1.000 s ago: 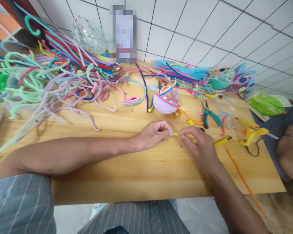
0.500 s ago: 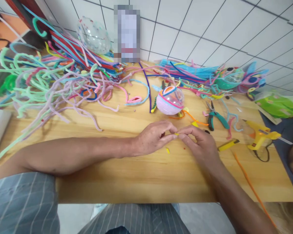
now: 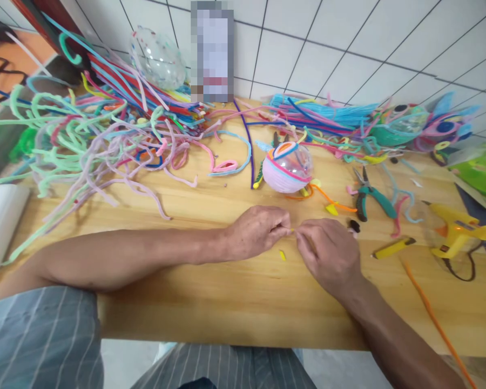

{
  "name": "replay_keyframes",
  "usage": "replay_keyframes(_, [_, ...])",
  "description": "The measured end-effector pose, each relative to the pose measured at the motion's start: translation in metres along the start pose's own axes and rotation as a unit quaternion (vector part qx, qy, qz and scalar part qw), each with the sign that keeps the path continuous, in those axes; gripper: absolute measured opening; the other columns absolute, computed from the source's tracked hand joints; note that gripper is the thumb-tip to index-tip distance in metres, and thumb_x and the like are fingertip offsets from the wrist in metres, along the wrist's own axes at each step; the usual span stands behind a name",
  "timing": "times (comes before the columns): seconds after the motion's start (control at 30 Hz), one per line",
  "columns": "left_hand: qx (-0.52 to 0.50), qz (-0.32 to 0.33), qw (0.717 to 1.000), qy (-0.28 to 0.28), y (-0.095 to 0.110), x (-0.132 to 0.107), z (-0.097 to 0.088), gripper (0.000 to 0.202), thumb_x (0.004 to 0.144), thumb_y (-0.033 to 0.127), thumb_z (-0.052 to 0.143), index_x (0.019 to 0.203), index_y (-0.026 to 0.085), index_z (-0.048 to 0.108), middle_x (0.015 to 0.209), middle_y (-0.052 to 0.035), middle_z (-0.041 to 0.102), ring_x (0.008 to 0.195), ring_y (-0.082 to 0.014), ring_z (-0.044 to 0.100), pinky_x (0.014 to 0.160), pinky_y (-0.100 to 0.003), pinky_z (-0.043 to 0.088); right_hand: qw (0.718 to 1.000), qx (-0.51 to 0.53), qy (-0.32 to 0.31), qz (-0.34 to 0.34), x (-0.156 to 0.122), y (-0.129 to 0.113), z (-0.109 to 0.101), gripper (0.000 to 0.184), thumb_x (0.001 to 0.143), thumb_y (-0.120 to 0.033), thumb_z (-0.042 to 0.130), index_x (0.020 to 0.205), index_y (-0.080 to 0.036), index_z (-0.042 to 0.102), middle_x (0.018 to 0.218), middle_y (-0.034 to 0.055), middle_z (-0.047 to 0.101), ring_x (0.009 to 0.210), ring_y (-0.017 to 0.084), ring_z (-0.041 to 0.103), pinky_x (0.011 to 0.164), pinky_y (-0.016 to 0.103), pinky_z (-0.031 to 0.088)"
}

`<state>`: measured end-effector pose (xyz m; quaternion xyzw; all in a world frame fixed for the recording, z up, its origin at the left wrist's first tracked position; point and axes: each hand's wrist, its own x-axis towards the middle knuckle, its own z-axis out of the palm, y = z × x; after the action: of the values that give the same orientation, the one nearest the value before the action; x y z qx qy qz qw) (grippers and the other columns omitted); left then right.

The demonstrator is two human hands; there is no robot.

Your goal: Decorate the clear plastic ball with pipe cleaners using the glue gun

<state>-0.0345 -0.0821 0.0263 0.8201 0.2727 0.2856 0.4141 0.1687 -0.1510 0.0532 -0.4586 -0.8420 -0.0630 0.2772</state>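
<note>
My left hand (image 3: 260,231) and my right hand (image 3: 331,249) meet over the table, fingertips pinched. Between them shows the tip of a small yellow piece (image 3: 292,230), mostly hidden by the fingers; its material is too small to tell. Just below lies another yellow scrap (image 3: 282,255) on the wood. Beyond my hands sits a clear ball (image 3: 295,162) whose lower half is wrapped in lilac pipe cleaner, with pink, blue and orange loops on it. An orange pipe cleaner (image 3: 328,197) trails from its right side, near a yellow bit (image 3: 331,209).
Teal-handled pliers (image 3: 375,201), a yellow utility knife (image 3: 393,248) and a yellow glue gun (image 3: 456,227) lie at the right. Tangled pipe cleaners (image 3: 105,146) spread over the left. A phone (image 3: 214,51) leans on the tiled wall beside a clear ball (image 3: 157,59).
The fingers of both hands have curled in more tightly around the small yellow piece, and my right hand has turned knuckles up. The view has shifted slightly.
</note>
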Motion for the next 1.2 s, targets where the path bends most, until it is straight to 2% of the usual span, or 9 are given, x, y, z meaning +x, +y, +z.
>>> replay_keyframes(0.1, [0.009, -0.021, 1.0, -0.017, -0.001, 0.0, 0.0, 0.015, 0.097, 0.014, 0.069, 0.083, 0.017, 0.066, 0.073, 0.0042, 0.065, 0.064, -0.0095, 0.056, 0.067, -0.022, 0.042, 1.0, -0.009, 0.009, 0.001, -0.002, -0.002, 0.001, 0.014, 0.099, -0.01, 0.066, 0.099, -0.024, 0.066, 0.088, 0.0038, 0.078, 0.083, 0.021, 0.074, 0.08, 0.035, 0.057])
replay_keyframes(0.27, [0.008, -0.018, 1.0, 0.003, -0.006, 0.0, 0.0, 0.012, 0.099, 0.013, 0.064, 0.089, 0.018, 0.068, 0.077, 0.0031, 0.068, 0.067, -0.0109, 0.059, 0.071, -0.023, 0.046, 0.987, 0.094, -0.029, 0.125, -0.003, 0.006, 0.0, 0.009, 0.103, -0.021, 0.063, 0.099, -0.028, 0.066, 0.091, 0.0013, 0.079, 0.085, 0.021, 0.076, 0.077, 0.035, 0.058])
replay_keyframes(0.4, [0.007, 0.0, 1.0, 0.013, -0.005, -0.001, -0.001, 0.011, 0.098, 0.014, 0.063, 0.089, 0.018, 0.067, 0.078, 0.0025, 0.068, 0.067, -0.0111, 0.058, 0.07, -0.023, 0.046, 0.974, 0.133, -0.04, 0.178, -0.002, 0.006, -0.003, 0.005, 0.101, -0.027, 0.063, 0.101, -0.028, 0.068, 0.096, 0.0033, 0.079, 0.087, 0.022, 0.076, 0.079, 0.037, 0.06])
replay_keyframes(0.7, [0.022, 0.063, 0.998, 0.021, -0.005, -0.005, 0.005, 0.017, 0.105, 0.02, 0.055, 0.089, 0.018, 0.062, 0.084, -0.0015, 0.068, 0.077, -0.0145, 0.063, 0.073, -0.025, 0.047, 0.963, 0.156, -0.072, 0.207, 0.005, 0.001, -0.004, 0.012, 0.103, -0.031, 0.06, 0.094, -0.027, 0.067, 0.085, 0.0005, 0.077, 0.076, 0.019, 0.071, 0.071, 0.032, 0.056])
replay_keyframes(0.87, [0.023, 0.025, 0.999, 0.026, -0.005, -0.006, 0.006, 0.014, 0.105, 0.022, 0.057, 0.093, 0.019, 0.064, 0.085, -0.0009, 0.07, 0.078, -0.0153, 0.064, 0.074, -0.027, 0.047, 0.965, 0.128, -0.044, 0.225, 0.0, 0.0, 0.001, 0.016, 0.105, -0.037, 0.059, 0.093, -0.027, 0.064, 0.084, 0.0011, 0.075, 0.078, 0.021, 0.07, 0.071, 0.033, 0.053])
replay_keyframes(0.93, [0.008, 0.015, 0.998, 0.056, -0.005, -0.004, 0.004, 0.014, 0.104, 0.023, 0.059, 0.091, 0.02, 0.063, 0.084, -0.0003, 0.069, 0.077, -0.0152, 0.064, 0.075, -0.027, 0.048, 0.961, 0.122, -0.013, 0.247, 0.005, 0.005, -0.003, 0.017, 0.105, -0.04, 0.06, 0.095, -0.028, 0.065, 0.089, 0.002, 0.075, 0.084, 0.022, 0.071, 0.077, 0.035, 0.054])
replay_keyframes(1.03, [0.007, 0.046, 0.983, 0.177, -0.009, 0.004, -0.005, 0.014, 0.105, 0.033, 0.061, 0.097, 0.02, 0.062, 0.096, -0.0048, 0.07, 0.091, -0.0184, 0.065, 0.085, -0.032, 0.052, 0.949, 0.163, 0.037, 0.267, 0.028, 0.022, -0.012, 0.018, 0.105, -0.043, 0.061, 0.096, -0.028, 0.066, 0.114, 0.0056, 0.077, 0.108, 0.025, 0.072, 0.096, 0.042, 0.056])
replay_keyframes(1.13, [0.033, 0.053, 0.952, 0.301, -0.021, 0.017, -0.018, 0.025, 0.105, 0.041, 0.062, 0.118, 0.019, 0.06, 0.117, -0.0113, 0.069, 0.111, -0.0227, 0.063, 0.1, -0.039, 0.053, 0.942, 0.216, 0.033, 0.254, 0.061, 0.046, -0.013, 0.022, 0.103, -0.045, 0.065, 0.09, -0.027, 0.067, 0.14, 0.0071, 0.072, 0.136, 0.029, 0.065, 0.113, 0.05, 0.051])
replay_keyframes(1.2, [0.045, 0.021, 0.944, 0.328, -0.032, 0.027, -0.025, 0.042, 0.104, 0.047, 0.063, 0.133, 0.019, 0.055, 0.133, -0.0151, 0.066, 0.127, -0.0253, 0.06, 0.111, -0.043, 0.05, 0.93, 0.261, 0.013, 0.26, 0.078, 0.06, -0.006, 0.025, 0.1, -0.047, 0.068, 0.086, -0.027, 0.066, 0.143, 0.0071, 0.071, 0.14, 0.03, 0.064, 0.115, 0.054, 0.052])
